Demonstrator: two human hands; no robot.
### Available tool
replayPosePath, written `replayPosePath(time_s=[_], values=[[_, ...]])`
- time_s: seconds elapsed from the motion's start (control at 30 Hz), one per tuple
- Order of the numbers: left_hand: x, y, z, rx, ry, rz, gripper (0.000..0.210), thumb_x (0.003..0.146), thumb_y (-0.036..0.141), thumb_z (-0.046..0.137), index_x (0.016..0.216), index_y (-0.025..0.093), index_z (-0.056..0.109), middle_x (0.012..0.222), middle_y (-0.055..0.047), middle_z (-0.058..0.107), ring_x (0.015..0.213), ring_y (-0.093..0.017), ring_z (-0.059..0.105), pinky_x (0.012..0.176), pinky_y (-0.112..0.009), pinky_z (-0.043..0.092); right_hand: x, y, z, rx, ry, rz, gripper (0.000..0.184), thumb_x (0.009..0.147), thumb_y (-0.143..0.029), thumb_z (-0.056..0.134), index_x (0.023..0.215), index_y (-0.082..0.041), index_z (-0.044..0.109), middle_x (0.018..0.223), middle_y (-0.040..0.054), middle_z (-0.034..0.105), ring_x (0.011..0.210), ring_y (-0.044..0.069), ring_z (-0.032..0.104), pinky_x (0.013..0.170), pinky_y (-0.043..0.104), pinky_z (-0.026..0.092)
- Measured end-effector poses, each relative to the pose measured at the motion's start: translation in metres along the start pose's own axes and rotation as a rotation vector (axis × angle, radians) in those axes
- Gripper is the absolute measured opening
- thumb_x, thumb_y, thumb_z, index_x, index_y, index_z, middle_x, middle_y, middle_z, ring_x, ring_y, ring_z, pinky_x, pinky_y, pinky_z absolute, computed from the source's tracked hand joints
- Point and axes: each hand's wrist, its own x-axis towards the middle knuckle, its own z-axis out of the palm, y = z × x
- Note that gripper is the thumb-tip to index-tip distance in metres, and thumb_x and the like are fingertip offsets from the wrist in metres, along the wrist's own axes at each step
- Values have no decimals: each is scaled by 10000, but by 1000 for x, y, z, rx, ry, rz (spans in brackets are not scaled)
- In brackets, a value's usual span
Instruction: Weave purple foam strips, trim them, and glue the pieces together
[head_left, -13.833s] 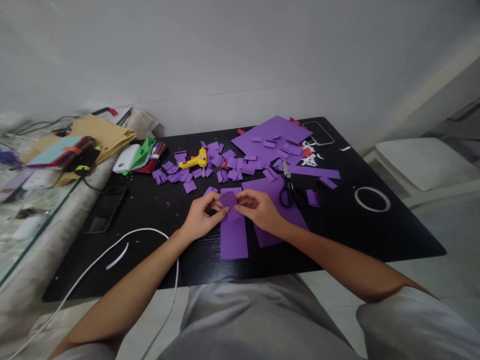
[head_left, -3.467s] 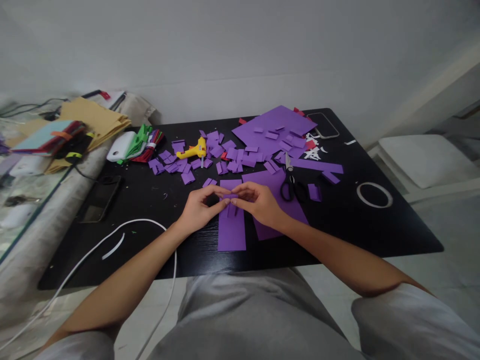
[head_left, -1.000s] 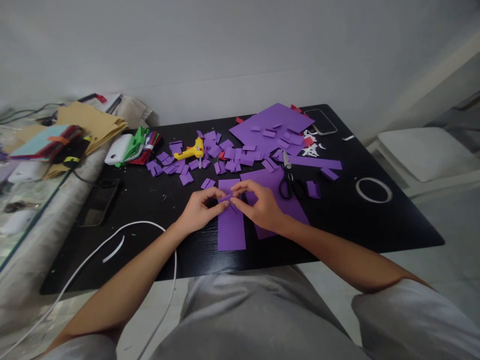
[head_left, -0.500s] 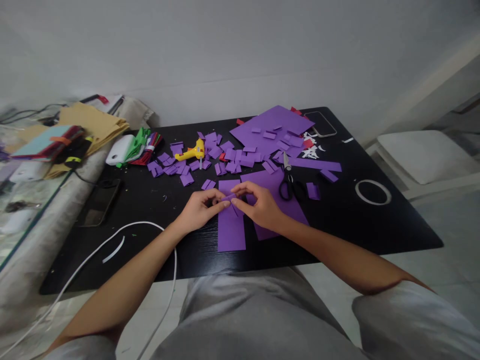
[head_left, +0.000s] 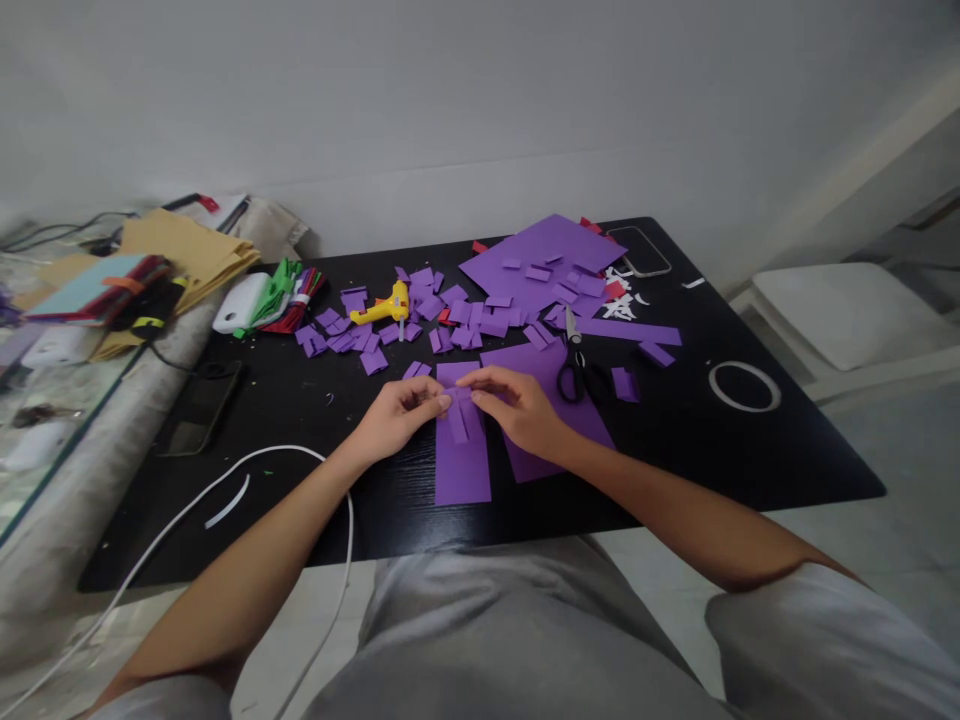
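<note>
Between my two hands is a small folded purple paper piece, pinched at its sides. My left hand grips its left edge with thumb and fingers, and my right hand grips the right. Below it lies a purple paper strip, upright to my view on the black table. A larger purple sheet is partly under my right forearm. Black-handled scissors rest on that sheet's upper right. Many folded purple paper pieces are scattered beyond my hands.
A yellow glue gun lies among the folded pieces. At left are a phone, bundled coloured material and a white cable. A tape ring sits at right, and a large purple sheet at the back.
The small purple piece has turned, so a flap now hangs down between my hands. My fingers have shifted slightly apart along its edges.
</note>
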Motion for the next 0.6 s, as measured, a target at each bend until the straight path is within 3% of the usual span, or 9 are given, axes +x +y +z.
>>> replayPosePath(time_s=[0.13,0.33,0.6], values=[[1,3,-1,-48,21,2,347,877,500,728,824,157,718,694,-12,655,652,-144,577,653,-267,459,0,1,0,105,-25,53,262,841,-153,619,1041,-220,773,984,29,798,935,187,746,906,364,593],[1,3,0,-145,61,56,336,880,405,718,1125,175,717,750,3,627,663,-136,547,662,-262,464,1,6,1,226,-20,173,255,778,-239,774,1032,-217,786,1029,44,816,950,205,772,938,395,617],[0,2,-1,-119,13,68,250,872,300,679,1079,181,754,901,-52,713,793,-174,633,737,-284,506,3,9,1,292,0,200,224,763,-285,805,975,-215,788,1005,40,828,940,210,786,933,396,627]])
